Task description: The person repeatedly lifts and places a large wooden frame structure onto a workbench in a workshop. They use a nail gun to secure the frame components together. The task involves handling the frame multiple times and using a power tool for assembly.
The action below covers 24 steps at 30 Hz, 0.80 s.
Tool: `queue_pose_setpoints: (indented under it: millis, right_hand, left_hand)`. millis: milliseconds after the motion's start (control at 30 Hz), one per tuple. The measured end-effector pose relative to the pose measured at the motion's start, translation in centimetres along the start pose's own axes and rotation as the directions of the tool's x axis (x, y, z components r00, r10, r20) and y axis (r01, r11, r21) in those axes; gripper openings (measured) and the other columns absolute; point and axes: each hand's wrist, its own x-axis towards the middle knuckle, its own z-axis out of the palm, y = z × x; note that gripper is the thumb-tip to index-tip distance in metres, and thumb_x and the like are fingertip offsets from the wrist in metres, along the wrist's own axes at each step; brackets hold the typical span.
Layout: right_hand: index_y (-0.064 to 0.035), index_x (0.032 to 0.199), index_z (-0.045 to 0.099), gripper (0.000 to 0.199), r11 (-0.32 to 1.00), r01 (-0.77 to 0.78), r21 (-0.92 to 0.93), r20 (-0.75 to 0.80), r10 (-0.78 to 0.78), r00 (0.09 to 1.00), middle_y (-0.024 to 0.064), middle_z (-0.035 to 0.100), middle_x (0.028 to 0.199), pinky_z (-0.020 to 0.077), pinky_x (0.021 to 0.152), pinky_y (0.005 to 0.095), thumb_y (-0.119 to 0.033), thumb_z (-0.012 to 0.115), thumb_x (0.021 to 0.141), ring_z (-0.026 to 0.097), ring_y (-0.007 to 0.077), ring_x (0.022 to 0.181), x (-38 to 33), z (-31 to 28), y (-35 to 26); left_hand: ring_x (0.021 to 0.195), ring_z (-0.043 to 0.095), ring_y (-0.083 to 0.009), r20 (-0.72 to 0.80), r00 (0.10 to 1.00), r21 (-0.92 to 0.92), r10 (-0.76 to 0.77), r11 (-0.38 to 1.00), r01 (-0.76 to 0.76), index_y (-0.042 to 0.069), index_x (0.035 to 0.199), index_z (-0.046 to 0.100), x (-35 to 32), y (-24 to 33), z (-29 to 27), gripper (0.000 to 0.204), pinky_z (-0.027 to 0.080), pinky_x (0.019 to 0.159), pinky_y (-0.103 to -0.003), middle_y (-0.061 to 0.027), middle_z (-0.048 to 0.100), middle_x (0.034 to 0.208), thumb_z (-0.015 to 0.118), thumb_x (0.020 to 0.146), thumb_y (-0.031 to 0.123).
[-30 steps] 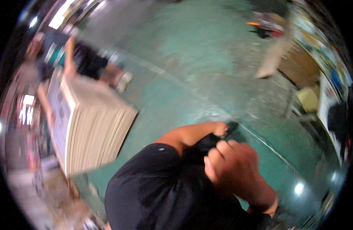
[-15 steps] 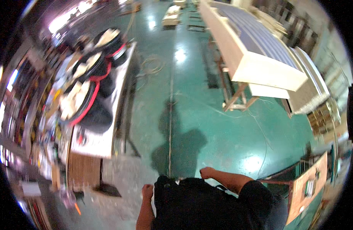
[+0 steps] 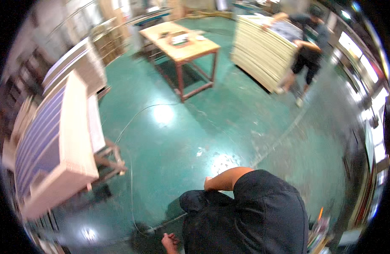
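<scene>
At the lower edge, my left hand [image 3: 170, 241] hangs beside my dark clothing, low over the green floor. Its fingers are loosely bent and a little apart, with nothing seen in them. My right forearm reaches across in front of me. At its end my right hand [image 3: 208, 183] shows only in part, small and blurred, near my dark-clothed leg [image 3: 192, 200]. Its fingers cannot be made out, and I see no object at it. Neither hand touches any of the furniture around.
Ahead stands a wooden table [image 3: 195, 48] with small items on top. Farther right, a person [image 3: 312, 40] leans over a tall stack of pale panels [image 3: 262, 51]. At left, a long pale wooden frame [image 3: 74, 122] rests on trestles. A thin cable [image 3: 131, 178] crosses the floor.
My view has swung far to the right. The long frame has passed from right to left, the tub-laden bench has left view, and the table and person have come in.
</scene>
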Motion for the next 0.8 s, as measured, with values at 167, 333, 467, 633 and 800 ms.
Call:
queue_pose_setpoints:
  millis: [167,333,467,633,800]
  right_hand:
    - [-0.0292,0.139,0.071,0.041,0.980,-0.134,0.149,0.071,0.125,0.990,0.0010,0.066,0.139,0.0460,0.098,0.0501,-0.032,0.070,0.098,0.058,0.0249,0.126,11.1,2.8,-9.5]
    - [-0.0331,0.142,0.067,0.055,0.993,0.016,0.113,0.189,-0.038,0.981,-0.0019,0.064,0.142,0.0472,0.096,0.0490,-0.027,0.083,0.090,0.059,0.0231,0.127,-2.7,-10.0,-20.1]
    - [-0.0260,0.136,0.071,0.052,0.987,0.114,0.113,0.018,-0.117,0.993,-0.0006,0.069,0.134,0.0503,0.087,0.0482,-0.036,0.083,0.087,0.064,0.0228,0.118,3.6,-15.9,-24.7]
    - [-0.0150,0.104,0.082,0.027,0.845,0.144,0.516,-0.234,-0.023,0.972,0.0077,0.079,0.102,0.0537,0.072,0.0466,-0.033,0.081,0.084,0.072,0.0282,0.088,9.7,-24.5,-29.8]
    - [-0.0056,0.085,0.079,0.026,0.865,0.232,0.444,-0.341,-0.076,0.937,0.0133,0.076,0.082,0.0531,0.064,0.0509,-0.032,0.077,0.082,0.070,0.0341,0.073,12.4,-35.6,-40.2]
  left_hand:
    - [0.059,0.060,-0.0192,0.038,0.919,0.032,0.393,0.919,-0.394,0.004,0.096,0.066,6.6,17.3,-8.1,0.034,0.048,0.053,-0.037,-0.0077,0.069,0.079,0.053,0.109,0.033]
    - [0.065,0.062,-0.0147,0.204,0.900,0.129,0.386,0.900,-0.416,0.007,0.094,0.062,4.1,23.9,-13.0,0.017,0.049,0.055,-0.035,-0.0063,0.069,0.081,0.058,0.104,0.020]
    - [0.065,0.062,-0.0172,0.389,0.894,0.236,0.222,0.914,-0.330,0.007,0.088,0.065,9.5,19.9,-22.7,0.014,0.050,0.058,-0.036,-0.0065,0.067,0.077,0.062,0.098,0.017]
    - [0.062,0.060,-0.0183,0.317,0.939,0.347,0.133,0.905,-0.246,0.008,0.082,0.066,16.1,17.4,-34.2,0.018,0.049,0.056,-0.038,-0.0053,0.063,0.072,0.066,0.095,0.021]
    - [0.061,0.059,-0.0178,0.257,0.965,0.285,0.057,0.949,-0.132,0.009,0.081,0.065,21.1,17.6,-47.9,0.020,0.048,0.055,-0.037,-0.0041,0.062,0.069,0.068,0.093,0.024]
